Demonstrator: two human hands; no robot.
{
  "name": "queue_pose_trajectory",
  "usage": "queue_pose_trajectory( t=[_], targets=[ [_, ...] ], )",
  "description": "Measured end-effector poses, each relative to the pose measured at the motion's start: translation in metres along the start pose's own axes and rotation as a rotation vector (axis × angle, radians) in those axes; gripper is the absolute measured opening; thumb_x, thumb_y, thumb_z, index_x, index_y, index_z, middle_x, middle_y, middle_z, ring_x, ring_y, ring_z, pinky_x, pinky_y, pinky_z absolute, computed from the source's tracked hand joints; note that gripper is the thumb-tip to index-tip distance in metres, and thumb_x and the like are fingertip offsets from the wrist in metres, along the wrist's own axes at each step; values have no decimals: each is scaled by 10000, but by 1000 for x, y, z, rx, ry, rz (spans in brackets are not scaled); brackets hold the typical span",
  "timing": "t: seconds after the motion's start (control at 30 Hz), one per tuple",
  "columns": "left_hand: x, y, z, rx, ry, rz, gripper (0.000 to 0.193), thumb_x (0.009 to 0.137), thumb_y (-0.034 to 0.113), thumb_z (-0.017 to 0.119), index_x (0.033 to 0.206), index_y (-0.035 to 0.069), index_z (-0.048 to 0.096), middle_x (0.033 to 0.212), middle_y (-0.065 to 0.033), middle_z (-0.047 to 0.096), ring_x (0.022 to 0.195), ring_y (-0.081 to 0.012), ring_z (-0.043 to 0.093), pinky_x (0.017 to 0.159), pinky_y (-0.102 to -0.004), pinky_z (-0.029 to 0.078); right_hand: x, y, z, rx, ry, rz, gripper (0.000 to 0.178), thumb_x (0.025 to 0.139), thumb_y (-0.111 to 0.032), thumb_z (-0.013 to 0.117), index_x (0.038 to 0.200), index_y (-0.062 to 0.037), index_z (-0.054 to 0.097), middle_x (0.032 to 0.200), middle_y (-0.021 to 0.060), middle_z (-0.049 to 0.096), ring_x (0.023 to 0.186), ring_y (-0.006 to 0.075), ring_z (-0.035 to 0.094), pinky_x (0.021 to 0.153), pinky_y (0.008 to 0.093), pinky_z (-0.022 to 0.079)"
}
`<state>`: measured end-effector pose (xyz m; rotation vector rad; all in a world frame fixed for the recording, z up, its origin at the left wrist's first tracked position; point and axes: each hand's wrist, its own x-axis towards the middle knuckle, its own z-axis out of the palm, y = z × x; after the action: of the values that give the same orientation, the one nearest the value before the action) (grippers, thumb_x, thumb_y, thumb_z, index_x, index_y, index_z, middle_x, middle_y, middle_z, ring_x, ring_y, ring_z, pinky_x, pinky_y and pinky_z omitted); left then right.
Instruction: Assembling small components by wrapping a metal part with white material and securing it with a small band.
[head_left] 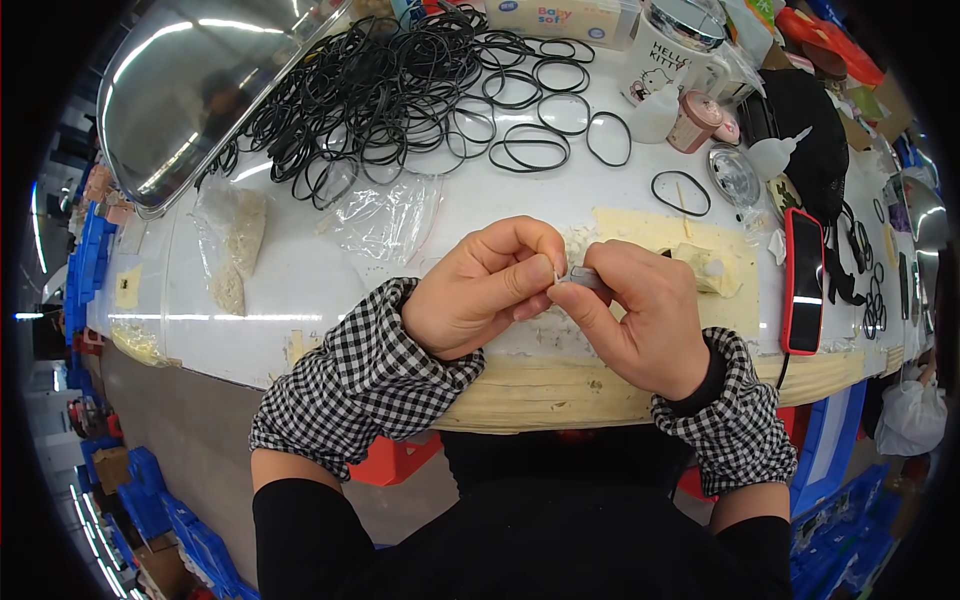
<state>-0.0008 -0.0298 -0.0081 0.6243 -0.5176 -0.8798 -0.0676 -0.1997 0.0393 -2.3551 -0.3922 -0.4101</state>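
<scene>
Both hands meet over the near edge of the white table. My left hand (482,290) is closed in a pinch on a small whitish piece (560,278), mostly hidden by the fingertips. In my right hand (648,318) is a small flat grey metal tool (588,279), gripped between thumb and curled fingers, its tip at the whitish piece. Whether the tool is a blade I cannot tell. Under the hands, yellowish tape (740,310) and pale crumbs cover part of the table.
A tangled heap of black rubber rings (400,90) fills the back, with several loose rings (609,139) beside it. At left are a bag of pale bits (240,245) and an upturned see-through lid (190,90). A red-cased phone (803,280), cup (672,50) and squeeze bottles (656,115) stand right.
</scene>
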Motion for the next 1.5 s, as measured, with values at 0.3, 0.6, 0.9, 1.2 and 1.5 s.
queue_pose_trajectory(
  t=[0.3,0.6,0.9,1.2,1.5],
  targets=[
    [-1,1,1,-12,21,-17,92,947,142,516,972,57,538,825,29,513,702,-34,464,630,-173,389,0,1,0,-16,22,-25,327,794,-311,695,668,-60,526,560,29,520,450,170,504,402,286,361],
    [0,1,1,5,-3,-12,97,944,144,520,968,51,538,833,26,512,706,-36,460,637,-177,391,-1,0,-2,4,-25,18,353,805,-330,679,635,-67,517,535,36,507,440,183,496,401,298,351],
    [0,19,-5,172,352,-115,109,918,142,548,900,37,571,857,-25,606,720,-53,504,689,-193,432,-2,3,-6,-167,-194,-42,296,798,-319,674,714,-73,532,616,50,543,501,230,550,429,333,398],
    [1,18,-8,248,478,-100,90,900,117,551,843,47,561,938,-80,641,766,-71,554,702,-200,455,-9,8,10,-323,-335,48,206,707,-90,668,874,-93,547,799,50,545,640,261,589,530,355,452],
    [1,17,-8,256,475,-91,108,908,130,561,912,24,580,937,-77,642,776,-70,566,722,-197,466,-9,10,12,-287,-314,40,190,706,-86,669,858,-87,554,804,54,552,646,264,588,536,363,455]
  ],
)
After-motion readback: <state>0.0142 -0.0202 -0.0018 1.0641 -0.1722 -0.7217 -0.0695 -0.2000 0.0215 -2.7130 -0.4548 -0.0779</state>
